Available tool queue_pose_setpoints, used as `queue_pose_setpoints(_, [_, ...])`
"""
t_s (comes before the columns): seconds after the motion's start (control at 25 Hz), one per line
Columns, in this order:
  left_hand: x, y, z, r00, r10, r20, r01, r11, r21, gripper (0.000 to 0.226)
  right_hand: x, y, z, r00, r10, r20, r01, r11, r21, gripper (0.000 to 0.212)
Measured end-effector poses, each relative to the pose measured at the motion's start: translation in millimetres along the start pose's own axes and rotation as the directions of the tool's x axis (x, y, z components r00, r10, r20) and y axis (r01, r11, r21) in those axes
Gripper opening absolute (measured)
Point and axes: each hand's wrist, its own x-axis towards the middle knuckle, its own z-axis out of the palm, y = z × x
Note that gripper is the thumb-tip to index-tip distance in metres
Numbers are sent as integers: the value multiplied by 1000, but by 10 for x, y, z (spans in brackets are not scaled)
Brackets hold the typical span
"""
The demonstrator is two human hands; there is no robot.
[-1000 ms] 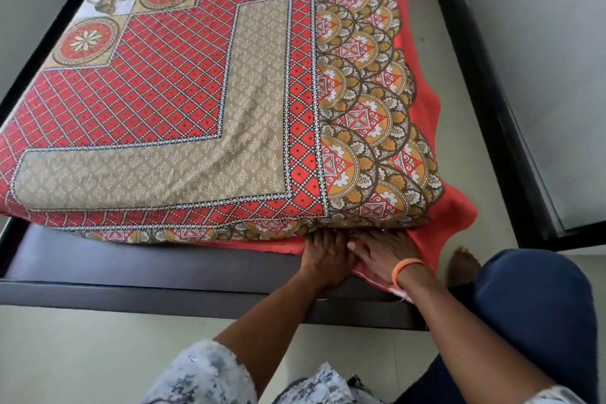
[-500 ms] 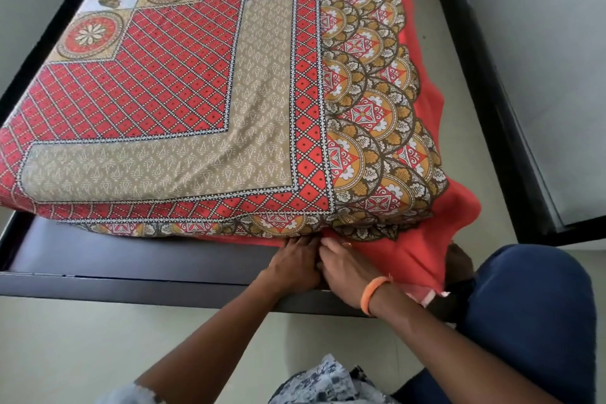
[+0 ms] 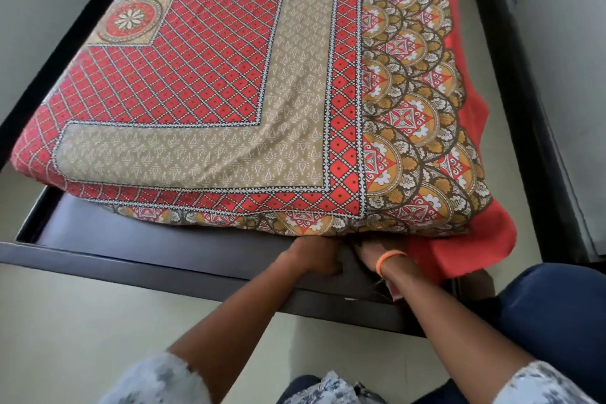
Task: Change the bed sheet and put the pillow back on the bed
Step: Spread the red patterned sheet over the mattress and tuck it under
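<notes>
A red, tan and gold patterned bed sheet [image 3: 229, 102] covers the mattress on a dark bed frame [image 3: 137, 249]. Its plain orange-red border [image 3: 472, 239] hangs loose at the near right corner. My left hand [image 3: 311, 256] is at the mattress's near edge, its fingers curled and pushed in under the sheet's hem. My right hand [image 3: 370, 254], with an orange wristband, sits just beside it, its fingers hidden under the mattress edge where the sheet goes in. No pillow is in view.
A second dark frame rail [image 3: 524, 108] and a grey wall run along the right, with a narrow strip of pale floor [image 3: 485, 128] between. My bent knee in blue trousers [image 3: 557, 321] is at the near right corner. Pale floor [image 3: 82, 338] lies below the frame.
Both hands have slid deeper under the mattress's near edge; the loose orange border by my right hand has been drawn in there. The view has shifted slightly left and closer.
</notes>
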Motion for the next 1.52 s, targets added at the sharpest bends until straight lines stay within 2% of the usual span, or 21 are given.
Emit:
queue_pose_setpoints(0.08, [-298,-309,80,997,-41,-70,33,993,-116,50,-133,-81,78,999,16,-29,-19,994,-106,60])
queue_pose_setpoints(0.16, [-623,-657,149,963,-171,-207,147,981,-129,39,-342,-268,165,999,39,23,-30,944,-329,55])
queue_pose_setpoints(0.2, [-737,-820,170,932,-214,-293,190,976,-111,41,-420,-381,187,1000,21,1,-20,932,-362,51])
queue_pose_setpoints(0.28, [-774,-990,224,923,-196,-331,184,981,-68,67,-493,-627,186,987,-108,-122,68,955,-289,35])
queue_pose_setpoints(0.36, [-582,-1022,257,945,-150,-290,143,989,-44,82,-417,-802,264,889,-356,-288,275,918,-286,28])
queue_pose_setpoints(0.44, [-403,-1024,343,941,-129,-311,148,988,35,85,-268,-912,356,827,-434,-356,357,896,-263,47])
queue_pose_setpoints(0.56, [-303,-1113,498,937,-80,-339,130,983,129,99,-47,-945,526,927,-313,-205,274,942,-196,64])
queue_pose_setpoints(0.68, [-198,-1157,412,944,-87,-317,131,984,119,108,156,-890,489,953,-252,-165,230,963,-142,65])
queue_pose_setpoints(0.76, [-124,-1061,227,959,-168,-228,190,979,77,110,272,-859,390,958,-271,-96,261,959,-109,66])
queue_pose_setpoints(0.84, [-99,-884,82,960,-254,-119,267,958,105,97,284,-825,274,951,-308,34,309,938,-157,66])
queue_pose_setpoints(0.92, [-183,-611,30,953,-271,-133,291,941,171,53,51,-790,187,924,-326,198,358,921,-156,57])
queue_pose_setpoints(0.96, [-235,-449,22,960,-236,-151,264,944,197,37,-134,-706,161,911,-334,241,374,917,-142,49])
queue_pose_setpoints(1.0, [-290,-283,11,973,-174,-153,203,958,201,30,-327,-580,107,921,-328,210,357,926,-122,41])
queue_pose_setpoints(1.08, [-252,-9,64,979,65,-193,-17,970,241,26,-641,-211,-43,962,-265,-72,251,955,-160,34])
queue_pose_setpoints(1.12, [-169,125,108,946,207,-250,-143,957,252,31,-767,2,-115,959,-174,-222,123,967,-225,32])
queue_pose_setpoints(1.16, [-76,264,141,900,326,-289,-256,933,254,42,-867,185,-175,953,-63,-297,-11,970,-242,31])
queue_pose_setpoints(1.2, [36,402,165,866,397,-304,-335,912,234,56,-927,308,-226,951,33,-307,-110,964,-240,32])
queue_pose_setpoints(1.24, [126,552,179,861,414,-296,-371,908,193,69,-948,398,-251,964,97,-247,-157,959,-237,36])
queue_pose_setpoints(1.32, [254,787,171,915,332,-228,-320,943,90,81,-927,495,-241,981,138,-140,-170,953,-250,47])
queue_pose_setpoints(1.44, [583,916,124,943,288,-165,-278,957,79,72,-725,563,-263,958,108,-265,-184,942,-282,46])
queue_pose_setpoints(1.52, [798,926,29,957,285,-54,-282,958,56,69,-488,652,-223,932,100,-349,-172,968,-181,54])
